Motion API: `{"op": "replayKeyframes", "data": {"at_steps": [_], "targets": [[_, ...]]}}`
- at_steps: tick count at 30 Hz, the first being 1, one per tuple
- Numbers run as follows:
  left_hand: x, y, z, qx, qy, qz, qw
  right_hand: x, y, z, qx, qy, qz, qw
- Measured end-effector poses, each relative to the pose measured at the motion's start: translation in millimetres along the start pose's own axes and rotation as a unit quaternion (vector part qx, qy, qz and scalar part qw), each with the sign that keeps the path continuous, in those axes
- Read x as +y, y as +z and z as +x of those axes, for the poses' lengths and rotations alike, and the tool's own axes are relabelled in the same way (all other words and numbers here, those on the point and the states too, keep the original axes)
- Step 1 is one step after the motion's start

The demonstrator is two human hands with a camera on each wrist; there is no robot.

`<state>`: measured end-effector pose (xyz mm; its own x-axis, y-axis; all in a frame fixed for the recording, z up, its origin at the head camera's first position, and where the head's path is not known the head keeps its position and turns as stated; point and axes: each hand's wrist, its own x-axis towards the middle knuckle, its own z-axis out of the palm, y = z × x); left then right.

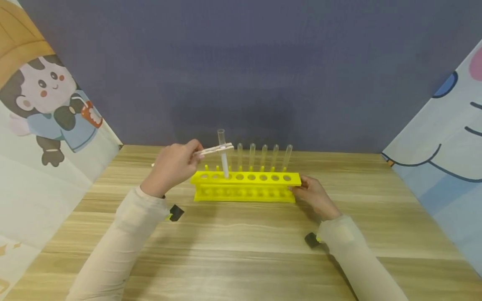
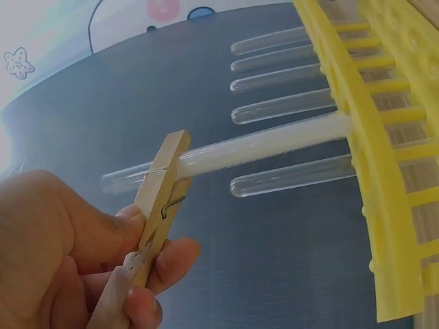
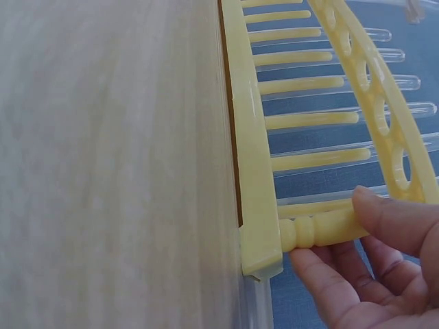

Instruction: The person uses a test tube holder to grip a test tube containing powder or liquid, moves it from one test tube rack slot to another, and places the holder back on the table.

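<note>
left hand (image 1: pixel 169 168) grips clamp (image 2: pixel 161 179), right hand (image 1: pixel 313 195) rack (image 1: pixel 245 183)

High head, close wrist views of rack (image 1: pixel 245 182)

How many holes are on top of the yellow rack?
8. The holes make one row along the rack: two left of the white tube, one at its lower end, five to its right. The white tube partly covers one; none looks fully hidden.
</note>
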<state>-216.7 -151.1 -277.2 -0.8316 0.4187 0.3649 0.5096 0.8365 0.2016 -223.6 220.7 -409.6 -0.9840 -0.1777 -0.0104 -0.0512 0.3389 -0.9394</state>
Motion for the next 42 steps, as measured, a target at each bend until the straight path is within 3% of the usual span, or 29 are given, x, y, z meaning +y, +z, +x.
{"op": "replayKeyframes", "data": {"at_steps": [16,42], "targets": [[0.8,13.4,-0.3,0.001,0.017,0.003,0.9999,-7.3,0.4,-1.4,0.002,0.003,0.006,1.000],[-6.2,40.6,-11.6,-0.026,0.009,-0.008,0.9996,0.7,-0.4,-0.5,0.000,0.010,0.007,1.000]]}}
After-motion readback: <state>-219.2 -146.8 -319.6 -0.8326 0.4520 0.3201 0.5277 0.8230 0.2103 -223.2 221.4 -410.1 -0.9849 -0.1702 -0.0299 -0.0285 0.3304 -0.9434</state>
